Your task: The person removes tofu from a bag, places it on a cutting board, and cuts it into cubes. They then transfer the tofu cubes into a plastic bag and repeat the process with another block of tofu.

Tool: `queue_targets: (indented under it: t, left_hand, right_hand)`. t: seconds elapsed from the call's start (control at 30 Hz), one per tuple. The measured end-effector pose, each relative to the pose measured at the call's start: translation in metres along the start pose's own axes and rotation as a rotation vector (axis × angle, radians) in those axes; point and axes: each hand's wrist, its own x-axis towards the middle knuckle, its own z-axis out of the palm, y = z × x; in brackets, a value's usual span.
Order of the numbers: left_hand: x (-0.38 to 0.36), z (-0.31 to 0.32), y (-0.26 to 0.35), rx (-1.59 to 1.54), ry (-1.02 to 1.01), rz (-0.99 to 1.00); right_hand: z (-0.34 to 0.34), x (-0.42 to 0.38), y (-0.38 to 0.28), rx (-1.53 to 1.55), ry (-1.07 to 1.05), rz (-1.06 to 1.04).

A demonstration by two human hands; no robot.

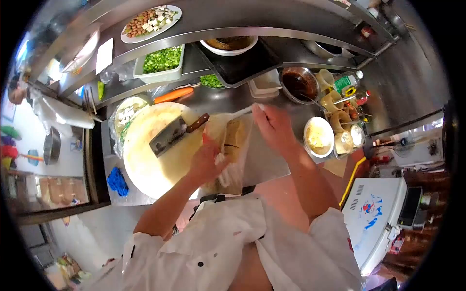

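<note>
- Pepper (101,90), long and green: we see it near the left end of the shelf.
- Crumpled blue cloth or plastic (117,182); we cannot tell which. It lies just left of the board.
- Round chopping board (150,177), pale and worn, sunlit along its lower part.
- Oval plate (126,36) on the upper shelf, bearing brown nuts and white cubes.
- White tub (158,77) of chopped green vegetable, standing below that plate.
- Cleaver (170,137), flat on the board, its wooden handle pointing up and right.
- Carrot (174,95), peeled-looking, lying beyond the board.
- Our left hand (211,160) is half curled against the left side of the bag; how firmly it grips, we cannot tell.
- Clear plastic bag (236,167) between our hands, at the board's right edge, with something brown inside.
- Our right hand (273,125), slightly blurred, is closed around the end of a pale strip (241,112) that slants down to the bag; we cannot tell whether it is the bag's own edge.
- Metal bowl (310,92) of dark sauce, beyond our right hand.
- White bowl (330,141) with yellowish contents, beside several seasoning cups (335,105).
</note>
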Motion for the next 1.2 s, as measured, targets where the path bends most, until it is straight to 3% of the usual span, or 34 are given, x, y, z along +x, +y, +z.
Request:
queue_targets:
  t: [0.03, 0.2, 0.23, 0.3, 0.4, 0.43, 0.47, 0.5, 0.57, 0.6, 0.67, 0.77, 0.8, 0.87, 1.0, 1.07, 1.2]
  left_hand:
    - [-0.008, 0.006, 0.009, 0.13, -0.059, 0.062]
    - [-0.037, -0.024, 0.012, 0.363, -0.253, -0.016]
    - [-0.047, -0.05, 0.039, 0.19, -0.158, -0.03]
    - [-0.068, -0.084, 0.037, 0.197, -0.077, 0.068]
    - [-0.076, -0.116, 0.077, 0.412, 0.018, 0.022]
    - [-0.065, -0.112, 0.109, 0.39, 0.08, -0.015]
    - [-0.055, -0.101, 0.116, 0.228, 0.064, 0.102]
    - [-0.041, -0.086, 0.116, 0.089, -0.017, 0.168]
    - [-0.002, -0.035, 0.099, -0.04, -0.111, 0.062]
    - [0.021, -0.005, 0.069, 0.246, -0.134, 0.109]
    - [0.049, 0.059, -0.007, 0.592, -0.567, -0.011]
    - [0.049, 0.101, -0.015, 0.825, -0.659, 0.131]
    - [0.049, 0.09, 0.006, 0.831, -0.646, 0.117]
    - [0.044, 0.055, 0.068, 0.419, -0.29, -0.413]
    - [0.031, 0.101, 0.015, 0.575, -0.214, -0.266]
    - [0.036, 0.118, 0.001, 0.443, -0.463, -0.404]
    - [0.02, 0.094, 0.051, 0.456, -0.412, -0.26]
  right_hand:
    - [0.001, 0.007, 0.002, 0.057, 0.012, 0.03]
    - [-0.001, 0.02, 0.04, 0.158, -0.042, -0.069]
    - [-0.004, 0.02, 0.046, 0.097, -0.021, -0.117]
    - [-0.01, 0.018, 0.05, 0.05, 0.004, -0.167]
    - [-0.02, 0.006, 0.045, -0.107, -0.087, -0.119]
    - [-0.017, 0.003, 0.043, 0.019, -0.002, -0.23]
    - [-0.014, 0.001, 0.041, 0.142, 0.085, -0.344]
    - [-0.011, 0.002, 0.041, 0.14, 0.09, -0.347]
    - [0.0, 0.002, 0.048, 0.397, -0.045, -0.195]
    - [0.004, 0.0, 0.051, 0.393, -0.04, -0.201]
    - [0.011, -0.005, 0.058, 0.492, -0.191, 0.003]
    - [0.027, -0.015, 0.065, 0.727, -0.097, 0.034]
    - [0.037, -0.018, 0.074, 0.881, -0.001, -0.008]
    - [0.031, -0.02, 0.08, 0.821, 0.007, 0.037]
    - [0.024, -0.02, 0.072, 0.705, -0.021, 0.027]
    - [0.024, -0.021, 0.067, 0.685, -0.033, 0.037]
    - [0.025, -0.023, 0.075, 0.681, 0.008, 0.18]
